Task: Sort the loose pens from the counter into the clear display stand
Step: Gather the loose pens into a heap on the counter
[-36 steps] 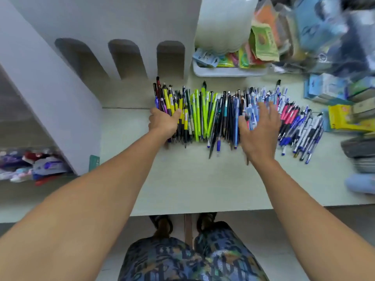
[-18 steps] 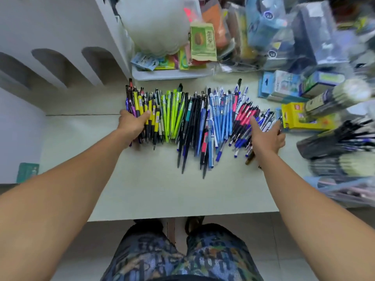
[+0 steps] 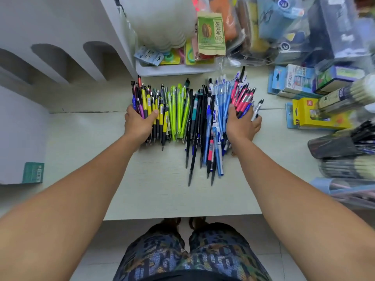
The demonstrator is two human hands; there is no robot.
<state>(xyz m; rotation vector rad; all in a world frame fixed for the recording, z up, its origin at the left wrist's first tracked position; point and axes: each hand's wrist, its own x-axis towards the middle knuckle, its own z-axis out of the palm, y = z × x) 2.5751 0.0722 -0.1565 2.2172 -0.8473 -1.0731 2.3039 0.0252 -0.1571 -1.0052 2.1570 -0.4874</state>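
The row of pens (image 3: pixel 190 116), long axes running away from the person, is bracketed on the bench (image 3: pixel 158 191) by the left hand (image 3: pixel 139 123) gripping its left end and the right hand (image 3: pixel 241 124) gripping its right end.

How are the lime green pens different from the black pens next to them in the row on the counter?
The lime green pens are bright and end almost evenly at the near side; the black pens are dark and several stick out further toward the person. Both groups lie flat on the counter, roughly parallel.

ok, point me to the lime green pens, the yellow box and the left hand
lime green pens (image 3: pixel 178 110): head view, mid-barrels of the bunch.
yellow box (image 3: pixel 304 113): head view, its front face.
left hand (image 3: pixel 139 123): head view, back of the hand.
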